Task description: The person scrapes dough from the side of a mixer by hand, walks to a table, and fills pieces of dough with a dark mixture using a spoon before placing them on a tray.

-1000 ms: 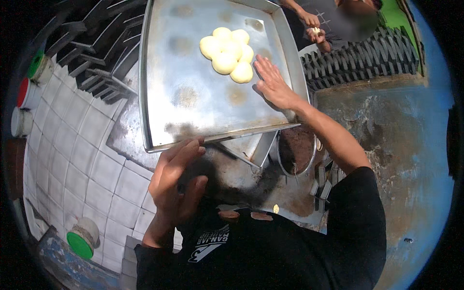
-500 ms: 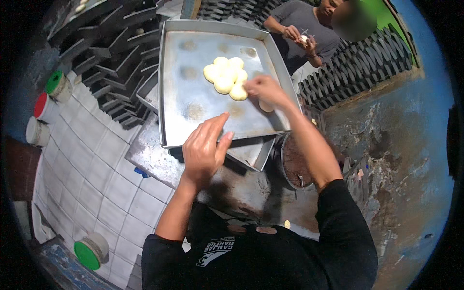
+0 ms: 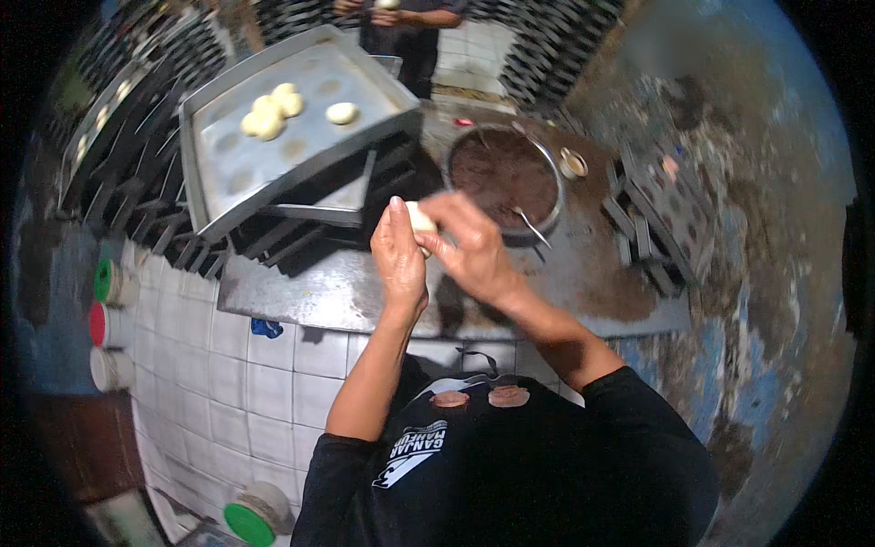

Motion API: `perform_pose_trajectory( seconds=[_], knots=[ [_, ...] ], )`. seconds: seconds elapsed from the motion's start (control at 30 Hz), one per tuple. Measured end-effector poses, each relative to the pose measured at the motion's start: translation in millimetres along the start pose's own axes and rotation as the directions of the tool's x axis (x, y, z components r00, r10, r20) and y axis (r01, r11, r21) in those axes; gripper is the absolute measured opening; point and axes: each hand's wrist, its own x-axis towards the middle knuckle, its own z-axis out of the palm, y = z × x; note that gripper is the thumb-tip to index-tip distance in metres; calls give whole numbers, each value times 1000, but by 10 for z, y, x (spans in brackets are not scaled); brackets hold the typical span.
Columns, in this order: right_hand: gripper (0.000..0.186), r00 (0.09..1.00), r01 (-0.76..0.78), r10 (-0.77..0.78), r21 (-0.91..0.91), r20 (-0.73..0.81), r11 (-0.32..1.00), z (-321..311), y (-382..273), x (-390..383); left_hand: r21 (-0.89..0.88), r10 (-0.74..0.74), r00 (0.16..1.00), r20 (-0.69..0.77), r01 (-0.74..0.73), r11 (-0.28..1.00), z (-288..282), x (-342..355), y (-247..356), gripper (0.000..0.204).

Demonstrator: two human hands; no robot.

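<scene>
Both hands (image 3: 437, 251) now cup 1 soft, pale dough ball (image 3: 421, 219).

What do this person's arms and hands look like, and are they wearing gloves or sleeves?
No gloves: the left hand and right hand are bare, with no rings or watch visible. Both forearms are uncovered. Short black sleeves of a black shirt with a white printed mark end near the elbows.
</scene>
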Motion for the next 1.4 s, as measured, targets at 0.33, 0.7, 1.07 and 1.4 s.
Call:
perform_pose_trajectory(
  seconds=[0.33,0.7,1.07,1.4],
  knots=[
    [32,597,-615,768,747,234,250,-928,202,-1922,402,-53,971,235,-48,914,619,-956,-1362,48],
    [11,944,-324,330,-134,26,936,-844,1246,-1883,313,-527,838,143,467,827,110,-888,-2219,30],
    [17,521,-215,758,-799,392,561,-911,2826,-869,618,-330,921,208,138,774,-31,845,-1705,59],
    [24,344,-538,712,-494,612,683,-195,3092,-958,791,-348,937,43,181,584,-161,1391,-1621,72]
  ],
)
